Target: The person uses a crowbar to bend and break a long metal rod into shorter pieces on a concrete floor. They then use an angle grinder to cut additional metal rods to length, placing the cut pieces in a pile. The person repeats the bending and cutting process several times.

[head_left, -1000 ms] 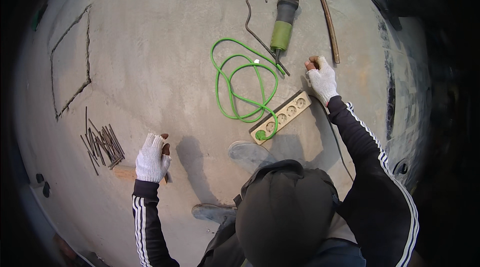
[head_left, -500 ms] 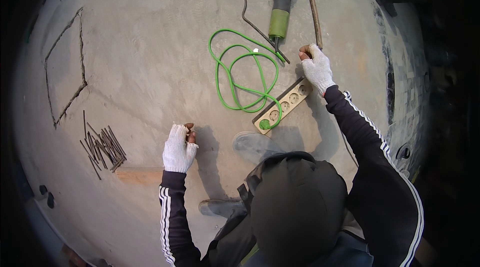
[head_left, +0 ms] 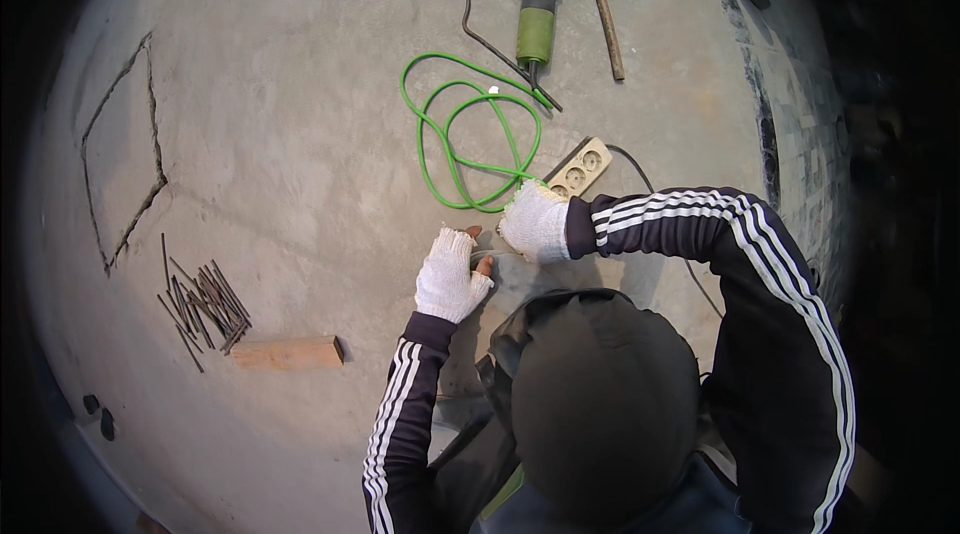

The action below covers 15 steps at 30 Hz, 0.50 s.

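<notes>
My right hand (head_left: 536, 222), in a white fingerless-style glove, is over the near end of a beige power strip (head_left: 575, 177) and hides the plug and sockets there. Its fingers are turned away from view, so I cannot see what they grip. Just left of it, my left hand (head_left: 452, 276) in a matching glove hovers with thumb and forefinger apart and nothing visible between them. A green cord (head_left: 408, 114) lies in loops beyond both hands. It runs from a green and grey angle grinder (head_left: 536, 24), fitted with a reddish-brown disc, towards the strip.
A bent metal rod (head_left: 478, 34) lies against the grinder's cord end. Right of the grinder is a long rusty bar (head_left: 602, 9). Several short rods (head_left: 205, 304) are heaped at left, beside a wooden block (head_left: 288, 352). Cracks (head_left: 155, 124) mark the concrete floor.
My right hand has come down and left from beside the rusty bar to the strip's near end. My left hand has moved right and slightly up, uncovering the wooden block's end.
</notes>
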{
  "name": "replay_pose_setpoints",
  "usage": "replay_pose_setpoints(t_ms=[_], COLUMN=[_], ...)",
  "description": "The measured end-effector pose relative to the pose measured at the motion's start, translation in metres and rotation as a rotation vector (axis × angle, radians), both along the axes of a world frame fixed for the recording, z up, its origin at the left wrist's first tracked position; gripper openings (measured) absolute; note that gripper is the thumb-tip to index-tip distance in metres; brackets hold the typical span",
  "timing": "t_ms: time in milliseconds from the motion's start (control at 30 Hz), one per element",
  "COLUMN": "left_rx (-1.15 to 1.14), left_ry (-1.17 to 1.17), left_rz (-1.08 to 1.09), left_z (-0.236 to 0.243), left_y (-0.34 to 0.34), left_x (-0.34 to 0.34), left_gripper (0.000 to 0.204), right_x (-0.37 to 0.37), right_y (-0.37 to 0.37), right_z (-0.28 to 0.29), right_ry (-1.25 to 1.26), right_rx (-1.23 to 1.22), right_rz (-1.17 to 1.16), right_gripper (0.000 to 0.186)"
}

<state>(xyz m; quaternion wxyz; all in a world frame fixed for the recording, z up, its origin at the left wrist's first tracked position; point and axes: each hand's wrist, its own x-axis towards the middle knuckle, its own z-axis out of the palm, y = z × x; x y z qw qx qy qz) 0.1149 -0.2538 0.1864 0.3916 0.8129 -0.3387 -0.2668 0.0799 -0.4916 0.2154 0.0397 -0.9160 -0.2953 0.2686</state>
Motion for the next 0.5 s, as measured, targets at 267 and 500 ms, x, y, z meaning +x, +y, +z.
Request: replay_pose_setpoints(t_ms=[267,500], left_rx=[-0.074,-0.225], left_ry=[0.139,0.111], left_rz=[0.254,0.257], left_z=[0.008,-0.005], left_y=[-0.038,-0.041], left_x=[-0.024,-0.055], left_gripper=[0.068,0.05], right_x=[0.019,0.004], right_y=[0.01,0.005], right_z=[0.047,0.059], right_ry=[0.032,0.205], right_rx=[0.154,0.181], right_rz=[-0.221,-0.175], right_gripper=[0.033,0.029])
